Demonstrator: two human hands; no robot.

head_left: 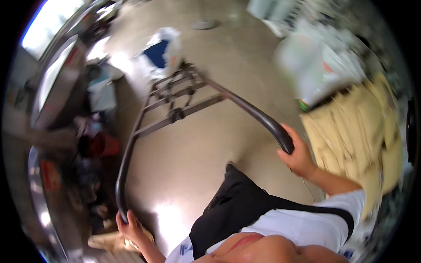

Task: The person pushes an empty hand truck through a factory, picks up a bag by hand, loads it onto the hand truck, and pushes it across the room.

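Both my hands are on a two-handled hand truck [151, 127] with a dark metal frame and several crossbars. My left hand [130, 230] is closed around the end of its left handle, low in the view. The end of the right handle, with its black grip, is in my right hand [300, 153], fingers wrapped round it. The frame narrows away from me toward the far end. A white plastic bag [171, 39] with something dark blue in it lies at that end; whether it rests on the truck or on the floor, I cannot tell.
Stacked beige folded sacks or cloth [351, 136] stand close by my right arm. Beyond them sit white plastic bags [322, 65]. Along the left are metal equipment [59, 83] and a red container [104, 144]. A round stand base [205, 24] is on the floor [193, 153] ahead.
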